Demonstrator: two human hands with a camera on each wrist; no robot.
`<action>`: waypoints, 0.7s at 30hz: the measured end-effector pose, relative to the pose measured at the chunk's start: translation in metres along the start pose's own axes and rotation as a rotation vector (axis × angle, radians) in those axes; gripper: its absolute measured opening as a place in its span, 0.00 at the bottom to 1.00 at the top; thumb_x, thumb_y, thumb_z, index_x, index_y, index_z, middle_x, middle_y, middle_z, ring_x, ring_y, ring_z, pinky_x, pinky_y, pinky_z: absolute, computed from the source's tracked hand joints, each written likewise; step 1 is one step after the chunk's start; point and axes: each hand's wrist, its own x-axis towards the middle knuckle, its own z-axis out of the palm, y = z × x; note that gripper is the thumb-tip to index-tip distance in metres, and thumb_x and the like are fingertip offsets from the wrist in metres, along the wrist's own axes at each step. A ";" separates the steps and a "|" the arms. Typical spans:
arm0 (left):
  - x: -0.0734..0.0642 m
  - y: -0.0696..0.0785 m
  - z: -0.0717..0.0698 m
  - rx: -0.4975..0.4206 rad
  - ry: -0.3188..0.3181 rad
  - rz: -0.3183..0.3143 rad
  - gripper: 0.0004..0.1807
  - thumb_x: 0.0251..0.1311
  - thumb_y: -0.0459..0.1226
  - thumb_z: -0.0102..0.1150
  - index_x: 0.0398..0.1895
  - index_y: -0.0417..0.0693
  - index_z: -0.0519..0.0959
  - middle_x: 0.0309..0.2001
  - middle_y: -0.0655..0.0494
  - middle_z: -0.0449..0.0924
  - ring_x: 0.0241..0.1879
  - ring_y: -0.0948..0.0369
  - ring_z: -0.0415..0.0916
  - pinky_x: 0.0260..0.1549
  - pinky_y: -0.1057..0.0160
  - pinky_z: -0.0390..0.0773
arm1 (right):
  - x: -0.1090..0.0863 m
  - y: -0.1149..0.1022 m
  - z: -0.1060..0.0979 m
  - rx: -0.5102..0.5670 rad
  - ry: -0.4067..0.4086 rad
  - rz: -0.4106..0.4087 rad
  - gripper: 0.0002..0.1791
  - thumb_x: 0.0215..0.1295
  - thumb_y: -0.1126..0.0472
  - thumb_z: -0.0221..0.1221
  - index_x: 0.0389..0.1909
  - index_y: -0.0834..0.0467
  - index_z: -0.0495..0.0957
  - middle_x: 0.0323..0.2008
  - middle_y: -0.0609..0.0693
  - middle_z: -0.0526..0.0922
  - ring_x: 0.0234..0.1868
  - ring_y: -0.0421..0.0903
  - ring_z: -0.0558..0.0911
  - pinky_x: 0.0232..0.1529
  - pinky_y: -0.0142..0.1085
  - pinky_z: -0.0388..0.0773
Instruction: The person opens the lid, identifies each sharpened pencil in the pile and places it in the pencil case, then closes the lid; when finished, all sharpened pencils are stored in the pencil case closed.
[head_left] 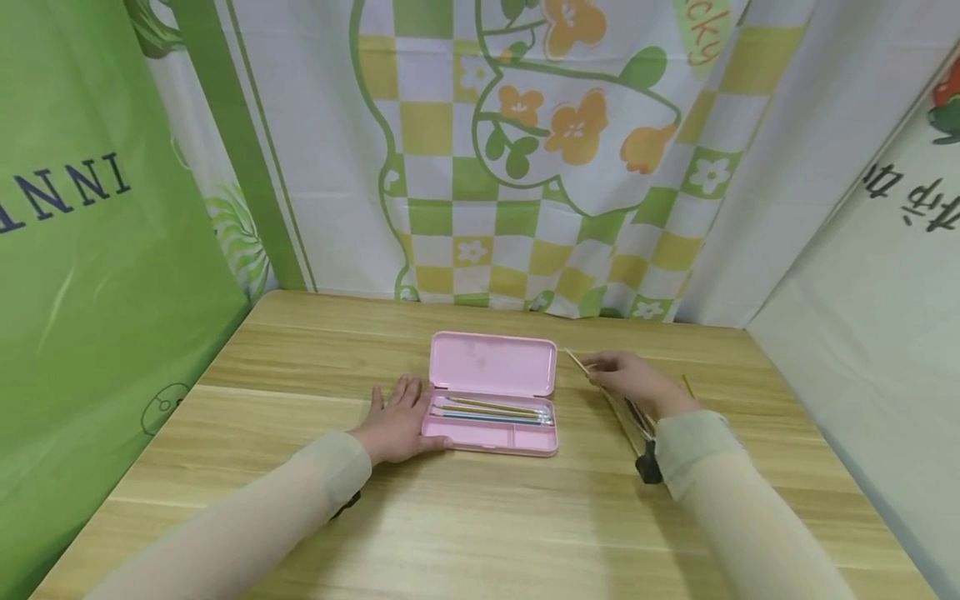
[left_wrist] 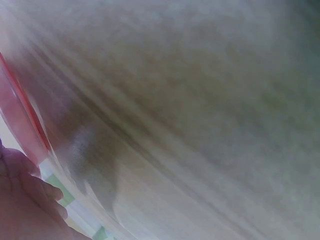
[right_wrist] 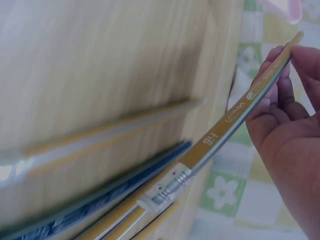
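A pink pencil case (head_left: 465, 433) lies with its lid raised in the head view, and several yellow and blue pencils (head_left: 495, 410) fill its long rear compartment. Flat on the table at its left end rests my left hand (head_left: 397, 425), fingers spread and thumb along the front edge. To the right of the case, my right hand (head_left: 633, 383) pinches a yellow pencil (right_wrist: 225, 125) between thumb and fingers near its far end. The right wrist view shows its HB mark and white eraser. Below it lie more pencils (right_wrist: 110, 125), yellow and dark blue, on the table.
The wooden table (head_left: 465, 533) runs back to a patterned curtain (head_left: 525, 242). Green fabric (head_left: 90, 292) hangs on the left side and a pale sheet (head_left: 870, 275) on the right. The case's two front compartments hold nothing.
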 end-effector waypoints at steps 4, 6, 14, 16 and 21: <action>0.001 -0.001 0.002 -0.014 0.009 -0.007 0.58 0.65 0.68 0.55 0.83 0.40 0.46 0.82 0.36 0.38 0.81 0.41 0.29 0.70 0.29 0.27 | 0.009 -0.014 0.009 0.067 -0.056 -0.044 0.25 0.78 0.66 0.52 0.70 0.74 0.67 0.64 0.73 0.72 0.60 0.60 0.75 0.59 0.52 0.75; 0.002 -0.001 0.003 -0.019 0.011 -0.007 0.58 0.65 0.68 0.55 0.83 0.40 0.46 0.82 0.36 0.38 0.81 0.41 0.29 0.70 0.29 0.26 | 0.014 -0.021 0.014 0.076 -0.078 -0.055 0.25 0.78 0.65 0.53 0.70 0.73 0.68 0.65 0.72 0.72 0.62 0.60 0.75 0.61 0.54 0.75; 0.002 -0.003 0.005 -0.020 0.014 -0.003 0.58 0.65 0.68 0.56 0.83 0.39 0.47 0.82 0.34 0.39 0.80 0.40 0.29 0.70 0.27 0.28 | 0.042 -0.043 0.046 0.085 -0.134 -0.094 0.22 0.77 0.67 0.54 0.66 0.72 0.73 0.59 0.66 0.79 0.57 0.56 0.79 0.58 0.48 0.77; 0.002 -0.003 0.005 -0.020 0.016 -0.003 0.58 0.65 0.68 0.56 0.83 0.39 0.47 0.82 0.34 0.39 0.80 0.40 0.29 0.70 0.27 0.28 | 0.049 -0.047 0.054 0.094 -0.141 -0.111 0.20 0.76 0.68 0.54 0.65 0.71 0.75 0.56 0.63 0.81 0.53 0.52 0.79 0.55 0.44 0.78; 0.002 -0.002 0.004 -0.013 0.018 -0.004 0.58 0.65 0.68 0.55 0.83 0.39 0.47 0.82 0.35 0.39 0.80 0.40 0.29 0.70 0.28 0.28 | 0.059 -0.058 0.073 0.065 -0.119 -0.144 0.17 0.74 0.69 0.56 0.60 0.69 0.80 0.50 0.58 0.84 0.47 0.47 0.80 0.48 0.38 0.79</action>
